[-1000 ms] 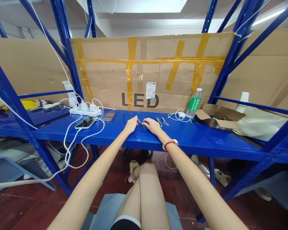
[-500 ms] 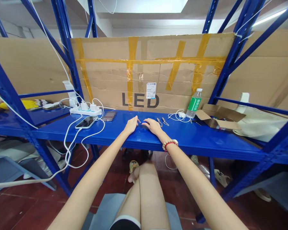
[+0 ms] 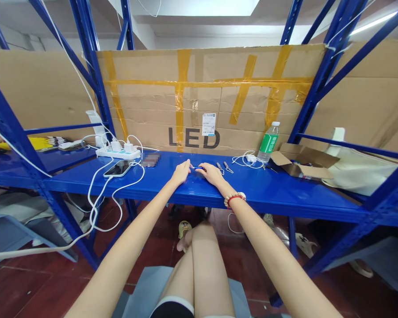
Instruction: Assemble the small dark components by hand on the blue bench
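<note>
Over the blue shelf top, a thin, dark-blue stick-like piece spans the gap between my hands; it is too small to name surely. My left hand is closed at its left end, the fingers pinched together. From the other side, my right hand grips its right end, fingers bent over it. Just right of that hand lie two small grey pieces with metal loops, a nearer one and a farther one. Parts of both fingertips are hidden.
At left are a white power strip, a phone and trailing white cables. A green-labelled bottle, a coiled cable and an open cardboard box stand at right. A cardboard panel closes the back.
Both hands stay in nearly the same place around the thin blue piece. My left fingers shift very slightly; the view moves a little.
</note>
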A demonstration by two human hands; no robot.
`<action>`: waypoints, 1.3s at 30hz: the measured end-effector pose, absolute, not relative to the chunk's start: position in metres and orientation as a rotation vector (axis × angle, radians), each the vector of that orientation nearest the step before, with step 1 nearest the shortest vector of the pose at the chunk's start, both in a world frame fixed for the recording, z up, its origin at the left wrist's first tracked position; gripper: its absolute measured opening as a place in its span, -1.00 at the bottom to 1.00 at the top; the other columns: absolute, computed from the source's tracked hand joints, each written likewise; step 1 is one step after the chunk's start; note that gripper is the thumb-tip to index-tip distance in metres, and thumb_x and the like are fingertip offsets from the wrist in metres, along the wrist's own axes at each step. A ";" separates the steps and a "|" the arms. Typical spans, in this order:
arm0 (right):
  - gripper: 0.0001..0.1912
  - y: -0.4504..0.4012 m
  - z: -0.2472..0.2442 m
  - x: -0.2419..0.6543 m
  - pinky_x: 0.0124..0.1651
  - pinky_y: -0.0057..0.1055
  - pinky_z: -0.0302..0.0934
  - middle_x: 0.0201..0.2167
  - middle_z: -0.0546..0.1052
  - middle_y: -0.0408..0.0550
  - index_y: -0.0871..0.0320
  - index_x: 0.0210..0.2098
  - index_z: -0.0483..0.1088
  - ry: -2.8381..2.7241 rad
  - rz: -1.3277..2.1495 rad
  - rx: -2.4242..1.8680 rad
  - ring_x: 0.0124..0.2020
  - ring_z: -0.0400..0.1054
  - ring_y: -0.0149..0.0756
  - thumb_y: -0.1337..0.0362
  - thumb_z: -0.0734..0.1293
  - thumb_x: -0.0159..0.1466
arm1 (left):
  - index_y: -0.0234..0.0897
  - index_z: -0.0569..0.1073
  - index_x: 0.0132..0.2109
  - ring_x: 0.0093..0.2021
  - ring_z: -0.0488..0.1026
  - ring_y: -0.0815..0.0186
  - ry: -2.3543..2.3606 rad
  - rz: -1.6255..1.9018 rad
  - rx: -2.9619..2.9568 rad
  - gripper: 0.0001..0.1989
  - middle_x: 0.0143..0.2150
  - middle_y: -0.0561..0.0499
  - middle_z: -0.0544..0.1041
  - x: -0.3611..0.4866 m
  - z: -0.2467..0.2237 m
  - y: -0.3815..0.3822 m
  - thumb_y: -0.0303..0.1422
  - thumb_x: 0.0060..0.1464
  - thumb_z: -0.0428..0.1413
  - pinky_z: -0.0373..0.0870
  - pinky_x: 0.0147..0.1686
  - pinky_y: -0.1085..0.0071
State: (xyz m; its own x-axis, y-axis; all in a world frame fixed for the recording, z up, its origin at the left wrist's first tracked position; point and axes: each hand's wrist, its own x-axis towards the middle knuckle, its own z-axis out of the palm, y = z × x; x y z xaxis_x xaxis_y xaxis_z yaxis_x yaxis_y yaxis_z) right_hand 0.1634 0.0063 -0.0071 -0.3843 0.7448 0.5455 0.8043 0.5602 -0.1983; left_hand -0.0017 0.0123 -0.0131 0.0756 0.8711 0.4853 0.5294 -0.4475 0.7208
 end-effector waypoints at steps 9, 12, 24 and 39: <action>-0.73 0.007 -0.008 0.163 -0.26 -0.49 0.08 -0.28 0.48 -0.07 0.12 -0.23 0.41 -2.203 -0.140 -1.245 -0.24 0.33 -0.33 0.12 0.17 0.31 | -0.29 0.44 -0.37 -0.42 0.40 0.32 1.389 1.311 2.024 -0.46 -0.52 0.02 0.45 -0.003 -0.014 0.015 -0.11 0.21 -0.33 0.29 -0.28 0.41; -0.70 0.006 -0.007 0.163 -0.31 -0.50 0.06 -0.31 0.48 -0.08 0.13 -0.26 0.41 -2.201 -0.142 -1.232 -0.29 0.32 -0.36 0.08 0.16 0.30 | -0.28 0.45 -0.37 -0.42 0.40 0.32 1.382 1.306 2.032 -0.46 -0.52 0.02 0.45 -0.003 -0.015 0.016 -0.13 0.21 -0.33 0.29 -0.29 0.42; -0.66 0.006 -0.007 0.163 -0.35 -0.49 0.04 -0.37 0.47 -0.09 0.12 -0.31 0.44 -2.202 -0.136 -1.227 -0.34 0.30 -0.37 0.01 0.19 0.26 | -0.28 0.44 -0.37 -0.41 0.40 0.32 1.389 1.309 2.023 -0.47 -0.51 0.02 0.46 -0.002 -0.013 0.012 -0.13 0.21 -0.33 0.29 -0.28 0.41; -0.67 0.003 -0.007 0.162 -0.37 -0.51 0.02 -0.39 0.43 -0.12 0.15 -0.35 0.37 -2.166 -0.128 -1.198 -0.38 0.27 -0.41 0.01 0.19 0.26 | -0.28 0.45 -0.38 -0.41 0.39 0.32 1.400 1.286 2.031 -0.45 -0.51 0.02 0.46 -0.003 -0.013 0.014 -0.11 0.21 -0.34 0.29 -0.30 0.42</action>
State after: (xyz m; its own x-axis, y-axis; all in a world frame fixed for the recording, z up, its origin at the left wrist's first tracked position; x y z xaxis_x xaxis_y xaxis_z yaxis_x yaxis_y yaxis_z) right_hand 0.1624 0.0030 -0.0071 -0.3706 0.7237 0.5822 0.7874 0.5772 -0.2164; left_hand -0.0031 0.0144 -0.0134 0.0957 0.8741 0.4762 0.5483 -0.4455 0.7077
